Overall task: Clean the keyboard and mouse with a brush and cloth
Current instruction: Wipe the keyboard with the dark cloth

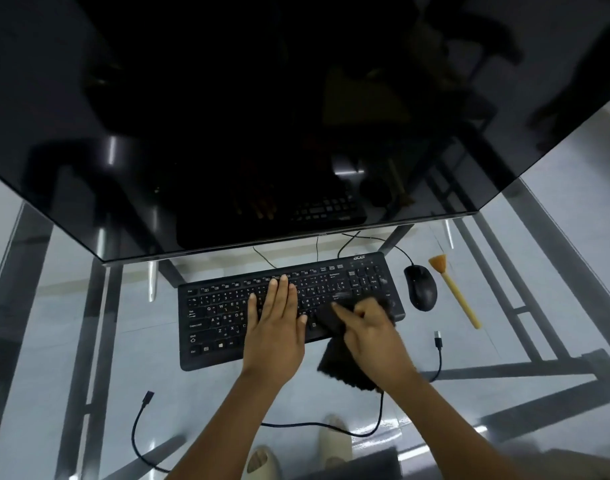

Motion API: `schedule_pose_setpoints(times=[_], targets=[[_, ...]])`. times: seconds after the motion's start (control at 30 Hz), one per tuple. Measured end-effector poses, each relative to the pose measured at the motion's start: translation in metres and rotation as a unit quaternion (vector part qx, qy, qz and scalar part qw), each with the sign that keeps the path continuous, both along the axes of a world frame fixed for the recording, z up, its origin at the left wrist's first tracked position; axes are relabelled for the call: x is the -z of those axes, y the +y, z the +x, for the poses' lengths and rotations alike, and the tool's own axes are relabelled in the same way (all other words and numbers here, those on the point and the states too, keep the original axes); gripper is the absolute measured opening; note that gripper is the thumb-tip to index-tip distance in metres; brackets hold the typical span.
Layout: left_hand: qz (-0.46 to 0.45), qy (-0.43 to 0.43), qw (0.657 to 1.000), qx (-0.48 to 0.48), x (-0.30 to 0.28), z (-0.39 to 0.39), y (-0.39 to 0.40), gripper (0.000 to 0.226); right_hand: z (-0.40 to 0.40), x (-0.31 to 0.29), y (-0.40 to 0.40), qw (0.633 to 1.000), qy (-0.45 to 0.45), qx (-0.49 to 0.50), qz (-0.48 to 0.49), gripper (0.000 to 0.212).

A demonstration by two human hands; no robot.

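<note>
Left hand [274, 327]: it is being laid flat on the middle of the keyboard [227, 317], with the fingers straight and loose, holding nothing.
Right hand [373, 336]: the dark cloth [345, 367] is being pressed on the keys; the fingers are bent on it and look blurry.
Cloth: it is being held under the right fingers, part on the keyboard's near right corner and part hanging off toward the person.
Keyboard: it is being kept on the glass table [504, 323], under both sets of fingers.
Mouse [420, 287]: it is being left just beyond the right fingers, to their right, not touched.
Brush [456, 295]: it is being left beside the mouse, farther right, bristles pointing away.
Cable [331, 426]: it is being left loose on the glass, nearer the person than the fingers.
</note>
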State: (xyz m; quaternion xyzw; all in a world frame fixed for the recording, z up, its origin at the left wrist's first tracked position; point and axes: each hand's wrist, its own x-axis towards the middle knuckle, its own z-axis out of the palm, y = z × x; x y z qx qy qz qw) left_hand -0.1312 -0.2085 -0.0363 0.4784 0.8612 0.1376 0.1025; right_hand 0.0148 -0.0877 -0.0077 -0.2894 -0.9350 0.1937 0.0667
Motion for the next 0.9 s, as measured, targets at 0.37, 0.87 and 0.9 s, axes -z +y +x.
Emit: schedule_pose_setpoints(times=[0.37, 0.87, 0.9], targets=[[0.0, 0.027, 0.999, -0.02, 0.008, 0.006, 0.002, 0.055, 0.007, 0.002, 0.002, 0.997, 0.016, 0.075, -0.007, 0.047], [0.003, 0.049, 0.999, 0.001, 0.013, 0.01, 0.007, 0.057, -0.005, 0.008, 0.035, 0.988, 0.033, 0.151, -0.017, 0.041], [0.005, 0.052, 0.999, 0.002, 0.014, 0.011, 0.008, 0.058, -0.007, 0.004, 0.03, 0.993, 0.02, 0.12, -0.01, 0.042]])
